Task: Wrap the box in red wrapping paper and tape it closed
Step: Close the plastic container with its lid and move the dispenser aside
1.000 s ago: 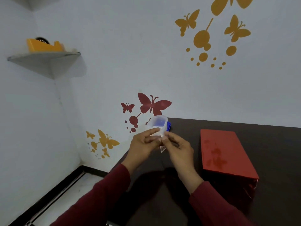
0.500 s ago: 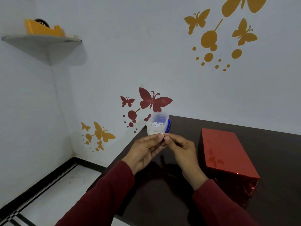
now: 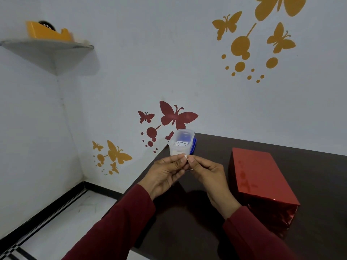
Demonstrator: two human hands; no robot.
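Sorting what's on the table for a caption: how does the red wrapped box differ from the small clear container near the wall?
The red wrapped box is opaque, shiny red; the clear container is see-through, with something blue inside. The box is plainly larger and sharp-edged; the container is small with rounded corners. The box lies right of the hands, the container beyond them at the table's far corner. Both rest on the dark table, untouched.

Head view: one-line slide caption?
Both hands pinch a small white tape piece above the dark table, beside the red-foil-wrapped box.

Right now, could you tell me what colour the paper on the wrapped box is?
Shiny red, seen in the head view on the wrapped box.
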